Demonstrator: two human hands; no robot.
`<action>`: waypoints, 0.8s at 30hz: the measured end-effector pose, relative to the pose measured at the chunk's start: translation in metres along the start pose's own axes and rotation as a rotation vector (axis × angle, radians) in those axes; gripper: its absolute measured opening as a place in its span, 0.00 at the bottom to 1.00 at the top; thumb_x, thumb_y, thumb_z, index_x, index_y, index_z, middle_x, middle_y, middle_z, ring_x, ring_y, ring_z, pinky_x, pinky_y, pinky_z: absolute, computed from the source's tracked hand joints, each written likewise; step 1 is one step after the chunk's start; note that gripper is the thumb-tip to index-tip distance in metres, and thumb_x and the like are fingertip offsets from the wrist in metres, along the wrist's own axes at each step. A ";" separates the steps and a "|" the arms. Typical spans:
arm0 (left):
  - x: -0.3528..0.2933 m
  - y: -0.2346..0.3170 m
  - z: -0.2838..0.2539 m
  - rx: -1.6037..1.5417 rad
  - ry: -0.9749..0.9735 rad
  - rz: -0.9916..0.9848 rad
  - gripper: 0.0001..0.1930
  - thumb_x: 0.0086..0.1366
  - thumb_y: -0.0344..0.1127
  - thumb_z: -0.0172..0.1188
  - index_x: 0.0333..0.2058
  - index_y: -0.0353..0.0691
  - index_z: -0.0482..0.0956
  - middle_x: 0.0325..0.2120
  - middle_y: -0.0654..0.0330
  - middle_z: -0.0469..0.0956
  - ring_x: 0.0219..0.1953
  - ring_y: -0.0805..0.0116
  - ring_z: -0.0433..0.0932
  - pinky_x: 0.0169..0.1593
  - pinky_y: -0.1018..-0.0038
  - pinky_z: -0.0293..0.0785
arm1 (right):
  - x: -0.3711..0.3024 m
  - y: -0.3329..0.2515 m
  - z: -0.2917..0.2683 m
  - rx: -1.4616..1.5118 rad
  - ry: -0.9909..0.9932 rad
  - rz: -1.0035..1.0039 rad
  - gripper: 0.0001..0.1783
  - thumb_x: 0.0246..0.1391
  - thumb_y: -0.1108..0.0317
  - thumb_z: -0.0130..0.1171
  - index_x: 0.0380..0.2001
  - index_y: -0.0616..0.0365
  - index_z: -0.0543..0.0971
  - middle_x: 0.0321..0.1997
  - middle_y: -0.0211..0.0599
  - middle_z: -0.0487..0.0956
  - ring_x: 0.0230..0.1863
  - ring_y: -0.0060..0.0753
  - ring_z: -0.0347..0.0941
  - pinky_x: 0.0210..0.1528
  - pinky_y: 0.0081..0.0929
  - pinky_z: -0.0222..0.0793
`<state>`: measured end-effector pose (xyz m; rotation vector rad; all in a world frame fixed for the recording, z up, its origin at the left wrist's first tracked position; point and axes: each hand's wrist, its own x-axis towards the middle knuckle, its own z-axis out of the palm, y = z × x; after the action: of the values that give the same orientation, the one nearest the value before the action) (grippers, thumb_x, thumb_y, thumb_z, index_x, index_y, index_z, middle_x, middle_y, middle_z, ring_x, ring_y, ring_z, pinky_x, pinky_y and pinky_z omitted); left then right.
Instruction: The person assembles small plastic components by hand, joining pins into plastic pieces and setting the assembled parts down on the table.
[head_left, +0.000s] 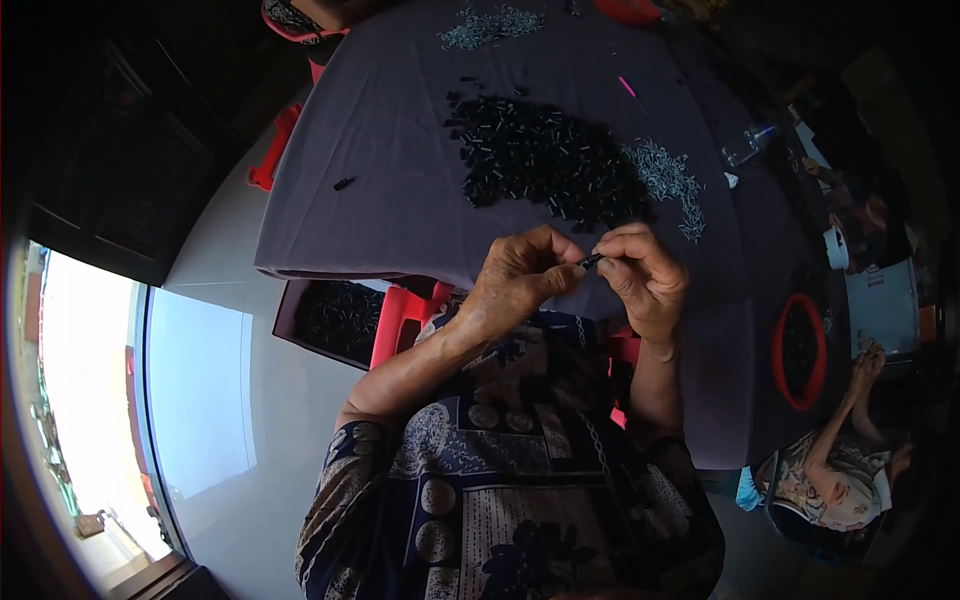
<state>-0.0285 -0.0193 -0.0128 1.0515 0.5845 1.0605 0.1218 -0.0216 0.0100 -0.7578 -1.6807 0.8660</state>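
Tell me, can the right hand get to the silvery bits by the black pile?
Probably yes: the silvery bits lie just beyond the right hand with nothing seen between, though it is pinching a small black piece.

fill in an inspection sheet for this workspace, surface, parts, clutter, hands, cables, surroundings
surface: table under a dark purplish cloth, with some creases
job's things: large pile of black pieces; silvery heap at its right edge; farther silvery heap
clutter: pink stick, clear bottle, stray black piece to the left
hands: left hand and right hand both pinch a small dark piece
cables: nothing seen
surroundings: box of black pieces below the table's near left edge; bright doorway at left; another person at right
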 end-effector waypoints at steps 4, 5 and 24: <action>-0.001 0.002 -0.003 0.002 0.006 0.000 0.05 0.47 0.26 0.53 0.25 0.33 0.69 0.19 0.64 0.70 0.22 0.79 0.68 0.28 0.85 0.65 | 0.000 0.000 0.003 -0.076 -0.002 0.001 0.05 0.40 0.80 0.48 0.25 0.63 0.69 0.26 0.33 0.67 0.23 0.13 0.60 0.23 0.08 0.57; -0.001 0.001 -0.003 0.030 0.013 0.008 0.05 0.47 0.26 0.53 0.25 0.33 0.69 0.19 0.64 0.70 0.22 0.79 0.68 0.28 0.85 0.65 | 0.000 -0.001 0.003 -0.075 -0.002 0.002 0.05 0.40 0.80 0.48 0.25 0.63 0.69 0.26 0.33 0.67 0.23 0.13 0.60 0.23 0.08 0.57; 0.005 -0.006 0.025 -0.018 0.058 0.044 0.04 0.47 0.26 0.52 0.23 0.34 0.68 0.17 0.64 0.69 0.20 0.80 0.66 0.26 0.85 0.63 | -0.006 -0.009 -0.012 -0.213 0.020 -0.070 0.04 0.39 0.79 0.49 0.24 0.62 0.69 0.22 0.32 0.68 0.22 0.20 0.64 0.23 0.13 0.60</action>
<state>-0.0038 -0.0255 -0.0072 1.0246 0.5999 1.1363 0.1347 -0.0294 0.0172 -0.8425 -1.7895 0.6352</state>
